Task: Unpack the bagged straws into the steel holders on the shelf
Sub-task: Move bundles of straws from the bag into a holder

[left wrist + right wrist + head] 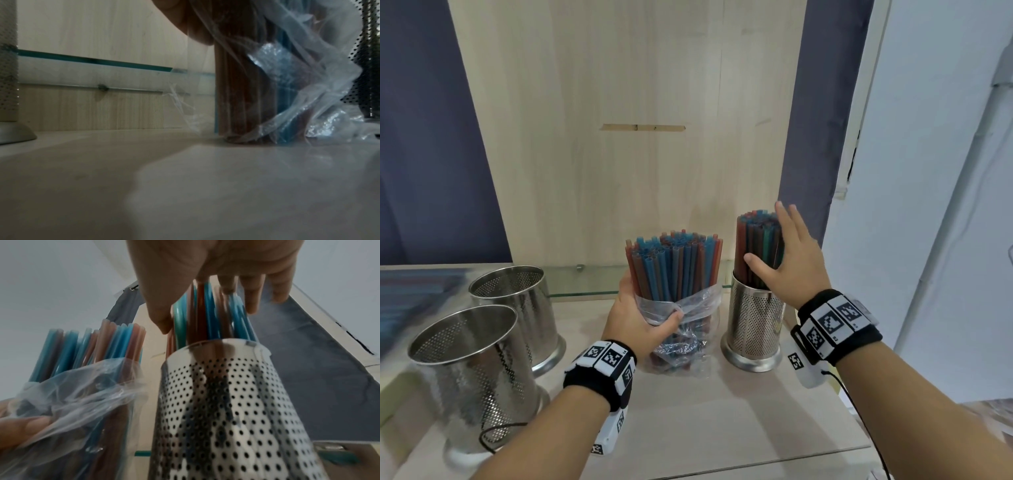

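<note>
My left hand [640,315] grips a clear plastic bag [690,306] pulled down round a standing bundle of blue and red straws [674,263] at the shelf's middle. The wrist view shows the bag [308,73] crumpled at the bundle's foot [236,100]. To the right, a perforated steel holder [755,329] has a bunch of straws [755,236] upright in it. My right hand [786,255] lies against that bunch, thumb in front and fingers straight behind, as the right wrist view shows: hand [216,261], straws [207,313], holder [226,402].
Two more steel holders [517,298] [470,370] stand at the left of the wooden shelf [722,411], nothing showing above their rims. A glass ledge [592,279] runs along the back panel. A white wall [928,205] closes the right side.
</note>
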The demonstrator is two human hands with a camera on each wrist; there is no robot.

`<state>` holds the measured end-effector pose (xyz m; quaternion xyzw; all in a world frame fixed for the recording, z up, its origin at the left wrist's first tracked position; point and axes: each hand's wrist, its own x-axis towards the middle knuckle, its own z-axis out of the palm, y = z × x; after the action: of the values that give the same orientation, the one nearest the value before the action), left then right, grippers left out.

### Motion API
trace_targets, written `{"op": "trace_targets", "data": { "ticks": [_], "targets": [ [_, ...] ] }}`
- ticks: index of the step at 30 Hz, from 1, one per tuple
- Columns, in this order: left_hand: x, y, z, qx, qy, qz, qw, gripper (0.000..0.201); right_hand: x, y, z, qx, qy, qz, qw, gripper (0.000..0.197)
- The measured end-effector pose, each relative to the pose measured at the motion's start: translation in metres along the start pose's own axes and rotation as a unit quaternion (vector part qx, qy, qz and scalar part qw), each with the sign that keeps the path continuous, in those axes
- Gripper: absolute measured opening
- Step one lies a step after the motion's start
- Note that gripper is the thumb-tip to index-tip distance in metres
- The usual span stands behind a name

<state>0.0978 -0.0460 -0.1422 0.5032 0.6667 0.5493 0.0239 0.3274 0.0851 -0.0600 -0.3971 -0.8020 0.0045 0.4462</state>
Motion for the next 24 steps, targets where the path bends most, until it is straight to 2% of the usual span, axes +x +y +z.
{"op": "trace_targets", "data": {
  "ticks": [3, 6, 8, 10, 13, 18, 20, 24],
  "targets": [
    [0.000, 0.000, 0.000, 0.002, 0.000, 0.000, 1.000, 0.089, -0.010, -0.007, -0.006, -0.032, 0.058, -0.017, 0.998, 0.091],
    [0.002, -0.002, 0.000, 0.004, -0.004, 0.000, 1.000, 0.090, -0.029, -0.030, -0.014, 0.026, 0.128, -0.120, 0.984, 0.074],
    [0.002, -0.003, 0.001, 0.004, -0.005, -0.001, 1.000, 0.092, -0.043, -0.046, -0.008, 0.075, 0.096, -0.170, 0.978, 0.056],
    [0.002, -0.004, 0.001, 0.008, -0.005, 0.002, 1.000, 0.095, -0.054, -0.059, 0.004, 0.133, 0.018, -0.142, 0.981, 0.050],
    [0.001, -0.003, 0.001, 0.006, -0.004, 0.007, 1.000, 0.096, -0.059, -0.077, 0.018, 0.206, -0.064, -0.045, 0.975, 0.072],
    [0.001, -0.002, 0.001, -0.009, -0.007, 0.018, 1.000, 0.093, -0.041, -0.086, 0.041, 0.265, -0.111, 0.079, 0.955, 0.100],
    [0.001, -0.002, 0.002, -0.011, -0.005, 0.020, 1.000, 0.092, -0.032, -0.083, 0.047, 0.286, -0.126, 0.106, 0.944, 0.086],
    [0.001, -0.002, 0.002, -0.013, 0.000, 0.023, 1.000, 0.094, -0.022, -0.080, 0.047, 0.249, -0.102, 0.086, 0.959, 0.038]
  ]
}}
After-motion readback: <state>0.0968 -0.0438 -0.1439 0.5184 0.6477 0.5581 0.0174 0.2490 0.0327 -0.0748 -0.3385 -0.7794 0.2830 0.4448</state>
